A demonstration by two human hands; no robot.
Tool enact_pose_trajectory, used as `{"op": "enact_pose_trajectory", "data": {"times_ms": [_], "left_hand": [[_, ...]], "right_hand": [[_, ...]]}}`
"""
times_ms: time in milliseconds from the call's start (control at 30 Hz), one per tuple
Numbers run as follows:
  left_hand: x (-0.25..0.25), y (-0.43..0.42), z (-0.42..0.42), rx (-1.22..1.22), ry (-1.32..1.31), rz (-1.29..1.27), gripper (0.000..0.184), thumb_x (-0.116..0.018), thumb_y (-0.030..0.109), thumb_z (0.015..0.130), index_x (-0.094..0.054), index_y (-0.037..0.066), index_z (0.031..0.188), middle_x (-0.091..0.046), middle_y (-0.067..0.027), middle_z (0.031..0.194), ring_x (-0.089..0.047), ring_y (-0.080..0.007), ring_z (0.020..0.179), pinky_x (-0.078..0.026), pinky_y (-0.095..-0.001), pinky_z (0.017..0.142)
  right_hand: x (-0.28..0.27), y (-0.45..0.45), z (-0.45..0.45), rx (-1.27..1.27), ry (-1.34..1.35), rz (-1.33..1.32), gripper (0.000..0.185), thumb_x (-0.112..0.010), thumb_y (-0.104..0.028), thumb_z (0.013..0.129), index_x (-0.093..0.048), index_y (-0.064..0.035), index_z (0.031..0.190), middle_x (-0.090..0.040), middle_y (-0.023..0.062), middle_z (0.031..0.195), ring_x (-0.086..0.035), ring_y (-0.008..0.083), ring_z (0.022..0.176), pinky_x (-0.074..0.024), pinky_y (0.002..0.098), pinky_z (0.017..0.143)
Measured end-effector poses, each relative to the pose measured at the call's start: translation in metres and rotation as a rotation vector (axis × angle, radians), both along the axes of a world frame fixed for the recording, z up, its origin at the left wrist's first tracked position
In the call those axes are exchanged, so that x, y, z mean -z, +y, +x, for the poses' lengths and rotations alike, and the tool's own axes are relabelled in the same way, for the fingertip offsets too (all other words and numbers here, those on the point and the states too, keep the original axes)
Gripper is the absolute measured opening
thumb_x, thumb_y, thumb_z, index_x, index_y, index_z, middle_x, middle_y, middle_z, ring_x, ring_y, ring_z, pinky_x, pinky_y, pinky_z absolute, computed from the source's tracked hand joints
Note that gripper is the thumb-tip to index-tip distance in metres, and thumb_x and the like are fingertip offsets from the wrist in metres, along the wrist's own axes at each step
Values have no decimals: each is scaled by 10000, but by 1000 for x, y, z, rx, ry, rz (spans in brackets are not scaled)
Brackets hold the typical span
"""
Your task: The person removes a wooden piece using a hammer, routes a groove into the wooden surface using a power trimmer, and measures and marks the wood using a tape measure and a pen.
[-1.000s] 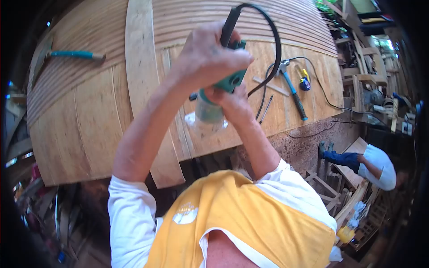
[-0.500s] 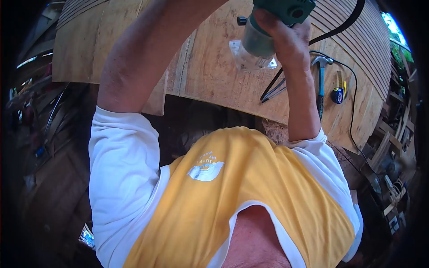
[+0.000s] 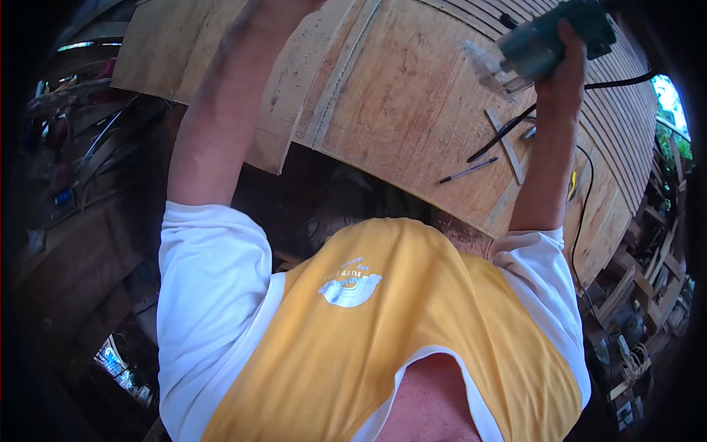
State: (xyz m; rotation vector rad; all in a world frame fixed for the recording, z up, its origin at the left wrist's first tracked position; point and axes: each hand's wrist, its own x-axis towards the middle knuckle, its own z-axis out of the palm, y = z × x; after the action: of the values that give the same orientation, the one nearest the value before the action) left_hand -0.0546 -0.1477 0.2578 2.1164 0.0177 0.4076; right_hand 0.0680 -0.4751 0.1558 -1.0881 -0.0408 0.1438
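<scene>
The right hand (image 3: 565, 72) grasps the router (image 3: 545, 38), tilted over the table (image 3: 394, 110). The left hand is out of frame; its state cannot be told. Apparent step: repositioning the router. Next move likely requires a firm grip and free cord (image 3: 626, 82).

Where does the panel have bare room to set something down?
The dusty panel is bare between the board and pen, and left of the left arm. Crowded around the pen, stick and cord, near the right hand and power tool.

Head-worn view, forward and steeply down
</scene>
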Motion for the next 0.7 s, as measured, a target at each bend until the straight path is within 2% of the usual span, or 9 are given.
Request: {"op": "enact_pose_trajectory", "data": {"times_ms": [100, 133, 200, 267, 367, 467, 567, 700], "left_hand": [[62, 63, -47, -164, 335, -70, 638, -690, 372, 988, -530, -56, 1433, -612, -279, 1384, -553, -377, 1337, -430, -443, 1115], [85, 84, -63, -255, 200, 147, 511, -821, 407, 854, -705, -14, 1121, -721, -82, 1036, -674, -170, 991, -535, -338, 909], [130, 107, -92, -414, 287, 222, 613, -760, 484, 866, -691, -2, 1232, -713, -205, 1209, -679, -314, 1121, -519, -412, 991], [150, 126, -115, -485, 423, 249, 622, -748, 476, 914, -680, -3, 1305, -684, -224, 1305, -641, -326, 1239, -476, -410, 1078], [192, 162, -134, -597, 424, 425, 691, -709, 553, 904, -642, 34, 1354, -643, -237, 1342, -533, -403, 1342, -393, -479, 1152], [228, 190, -141, -693, 479, 534, 738, -659, 587, 933, -566, 74, 1456, -515, -238, 1498, -381, -413, 1462, -317, -528, 1197], [247, 201, -143, -694, 573, 534, 776, -582, 627, 966, -470, 121, 1544, -366, -227, 1616, -292, -434, 1511, -279, -578, 1208], [267, 195, -143, -712, 616, 742, 822, -506, 694, 978, -384, 173, 1602, -281, -218, 1667, -222, -440, 1551, -201, -632, 1224]], "right_hand": [[-2, -16, 40, 36, 138, 28, 378, -736, -297, 905, -628, -43, 1163, -704, 141, 1039, -703, 310, 970, -591, 502, 900], [-4, -19, 50, 26, 168, 22, 391, -732, -316, 905, -622, -46, 1165, -701, 144, 1036, -701, 316, 971, -588, 507, 904], [4, -24, 75, 96, 186, -12, 410, -737, -334, 885, -603, -70, 1170, -677, 125, 1021, -687, 312, 959, -580, 511, 918], [14, -34, 91, 115, 220, -49, 496, -770, -352, 844, -571, -82, 1209, -648, 115, 1055, -666, 302, 982, -574, 512, 928], [38, -46, 114, 99, 264, -49, 521, -782, -354, 827, -568, -81, 1215, -645, 116, 1078, -659, 304, 998, -576, 523, 913], [59, -52, 135, 81, 319, -65, 495, -793, -323, 817, -572, -85, 1190, -662, 127, 1012, -674, 318, 924, -582, 537, 873], [73, -54, 150, 77, 381, -108, 432, -810, -315, 817, -605, -92, 1124, -674, 120, 955, -681, 316, 874, -583, 534, 851], [78, -56, 167, 123, 454, -275, 427, -836, -365, 816, -637, -97, 1082, -677, 100, 954, -682, 302, 854, -591, 532, 810]]}}
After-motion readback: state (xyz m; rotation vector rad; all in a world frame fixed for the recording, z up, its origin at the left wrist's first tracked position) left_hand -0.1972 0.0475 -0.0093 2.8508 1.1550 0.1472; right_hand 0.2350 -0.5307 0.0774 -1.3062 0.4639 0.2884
